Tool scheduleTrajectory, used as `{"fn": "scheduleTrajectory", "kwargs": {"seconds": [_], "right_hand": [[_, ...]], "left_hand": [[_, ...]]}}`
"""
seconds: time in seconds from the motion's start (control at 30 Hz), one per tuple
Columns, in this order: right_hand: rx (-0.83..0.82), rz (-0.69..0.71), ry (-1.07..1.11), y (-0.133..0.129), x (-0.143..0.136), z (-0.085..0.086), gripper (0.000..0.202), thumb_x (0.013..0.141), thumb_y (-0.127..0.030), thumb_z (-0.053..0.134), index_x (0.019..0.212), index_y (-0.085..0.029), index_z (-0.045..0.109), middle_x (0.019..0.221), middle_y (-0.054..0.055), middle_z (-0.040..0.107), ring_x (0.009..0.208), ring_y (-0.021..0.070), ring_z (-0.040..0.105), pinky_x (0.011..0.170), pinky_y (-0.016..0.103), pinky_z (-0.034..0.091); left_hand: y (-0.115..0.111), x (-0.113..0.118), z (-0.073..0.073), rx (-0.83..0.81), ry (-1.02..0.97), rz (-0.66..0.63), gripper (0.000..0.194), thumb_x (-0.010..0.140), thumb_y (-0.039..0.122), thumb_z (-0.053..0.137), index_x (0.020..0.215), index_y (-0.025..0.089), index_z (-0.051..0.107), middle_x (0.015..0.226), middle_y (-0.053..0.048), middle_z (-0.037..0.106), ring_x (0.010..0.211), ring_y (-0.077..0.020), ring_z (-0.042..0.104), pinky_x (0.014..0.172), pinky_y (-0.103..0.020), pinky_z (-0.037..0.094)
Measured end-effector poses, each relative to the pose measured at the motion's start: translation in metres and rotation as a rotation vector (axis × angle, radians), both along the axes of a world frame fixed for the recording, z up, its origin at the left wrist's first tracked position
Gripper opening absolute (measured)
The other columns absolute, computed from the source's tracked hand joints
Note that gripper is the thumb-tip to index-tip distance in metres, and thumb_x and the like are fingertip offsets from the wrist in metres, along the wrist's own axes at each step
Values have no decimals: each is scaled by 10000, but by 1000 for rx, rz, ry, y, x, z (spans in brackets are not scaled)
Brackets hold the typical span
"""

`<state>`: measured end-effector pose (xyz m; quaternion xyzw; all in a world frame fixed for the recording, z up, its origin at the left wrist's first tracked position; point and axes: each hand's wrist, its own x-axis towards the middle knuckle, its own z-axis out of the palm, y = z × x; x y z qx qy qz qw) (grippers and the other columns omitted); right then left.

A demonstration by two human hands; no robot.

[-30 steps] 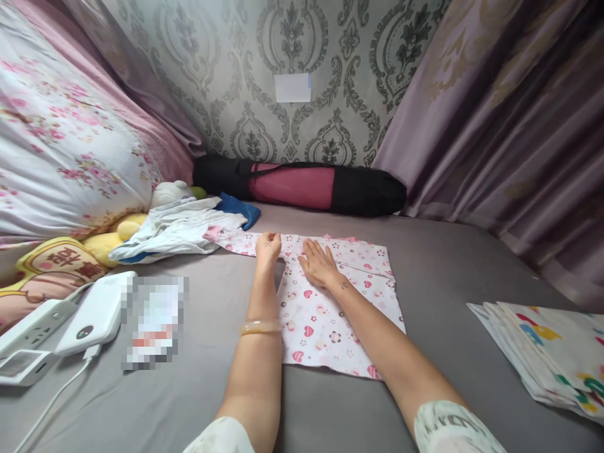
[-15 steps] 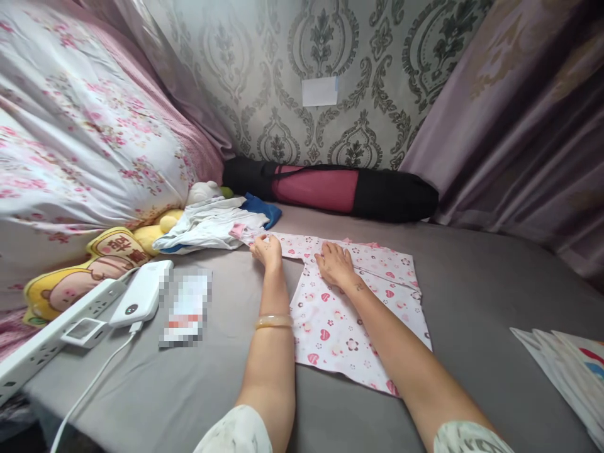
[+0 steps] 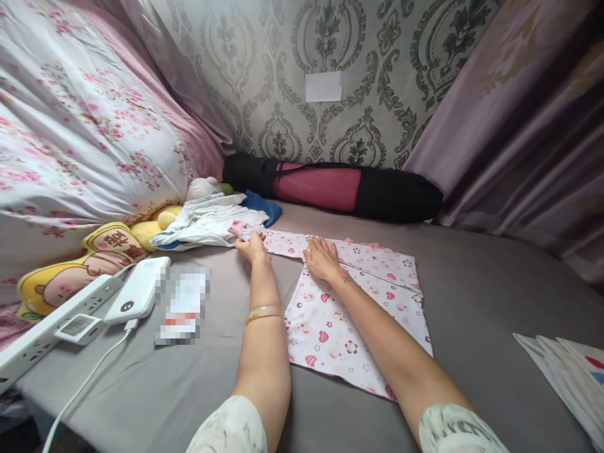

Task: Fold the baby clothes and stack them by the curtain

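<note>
Across a grey-sheeted bed (image 3: 472, 296), a heart-print long-sleeved top (image 3: 321, 318) lies flat at 5 o'clock. The right hand (image 3: 322, 258) rests palm-down on it, fingers slightly apart; the left hand (image 3: 253, 247) curls at the sleeve (image 3: 287, 243), grip unclear. A white power bank (image 3: 138, 290) lies at 8 o'clock.

The white cloth shirt with pink hearts (image 3: 323, 318) in the middle looks soft and matt. The gray cloth sheet (image 3: 202, 371) under it looks smooth and dull. At the left, the flat white plastic box (image 3: 139, 290) looks smooth and a little shiny. The pale round bangle (image 3: 265, 313) looks glossy. The long purple cloth curtain (image 3: 495, 119), upper right, has a silky shine.
</note>
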<state>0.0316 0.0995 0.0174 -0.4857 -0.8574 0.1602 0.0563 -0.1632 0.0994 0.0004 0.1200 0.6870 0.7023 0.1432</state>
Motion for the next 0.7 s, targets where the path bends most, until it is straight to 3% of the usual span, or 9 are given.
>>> {"fn": "scheduleTrajectory", "kwargs": {"seconds": [0.07,0.13,0.3,0.47,0.7], "right_hand": [[-7,5,-18,0,-1,-1,602,996,-386,192,1535,-127,258,1621,80,192,1491,246,89,1180,517,14],[-12,18,-38,0,-1,-1,610,990,-389,190,1534,-125,264,1621,85,186,1488,251,100,1178,526,9],[-17,33,-85,3,-3,4,608,952,-343,229,1525,-150,297,1612,97,221,1471,283,152,1160,576,50],[1,9,-128,6,-10,10,647,896,-322,290,1515,-138,311,1586,113,278,1429,304,229,1140,591,116],[1,-21,-187,12,-18,16,661,860,-386,349,1478,-151,377,1502,150,385,1325,351,346,1076,573,220]], "left_hand": [[5,0,3,99,-181,128,300,760,117,442,1051,191,464,755,5,503,780,-148,663,728,-294,565],[7,-1,5,129,-209,163,237,746,123,487,969,203,484,707,27,460,742,-136,636,706,-275,566],[3,-2,6,132,-212,166,97,763,153,539,835,189,484,681,33,457,652,-106,577,633,-244,549],[-4,6,13,173,-302,137,135,759,248,623,835,168,546,605,55,469,556,-102,531,534,-238,509],[-14,7,38,7,98,233,135,769,332,604,801,204,574,777,8,627,833,-163,628,827,-273,508]]}}
